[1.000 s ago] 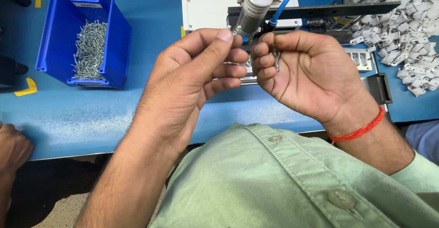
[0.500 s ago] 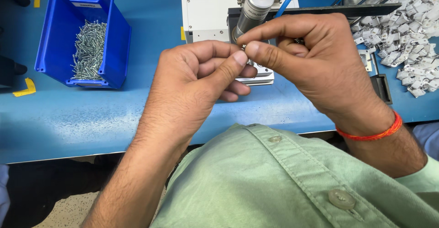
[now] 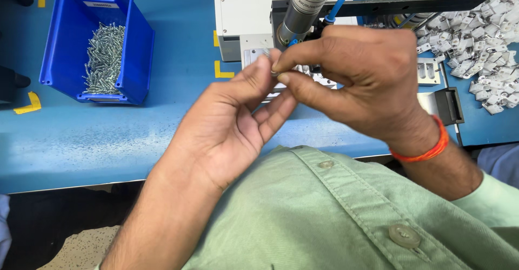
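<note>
**Tiny metal part pinched between both hands, right over the blue worktop**

So the left hand [image 3: 232, 124] is half open, palm up, fingers loosely curled, with the thumb and forefinger tips meeting the right hand [image 3: 351, 80]. The right hand is closed into a narrow pinch, thumb against forefinger, and between the two hands sits a small shiny metal piece [image 3: 273, 71]. It's mostly covered by fingertips, so I can't tell its exact shape, maybe a screw or a little clip.

My guess is it's light, stiff and a bit slippery, bare metal, easy to fumble. Best held by fingertips at its ends, not squeezed hard.

Just beyond the right hand there's a grey metal cylinder tool [image 3: 303, 7] with a blue hose [image 3: 340, 2], hanging above a white plastic fixture block [image 3: 240, 18]. Far off to the left of the left hand is a blue plastic bin [image 3: 59, 59] with a heap of silvery screws [image 3: 102, 59]. Past the right hand's wrist, a pile of small white plastic parts [image 3: 476, 43] is spread on the matte blue worktop [image 3: 178, 113].
</note>
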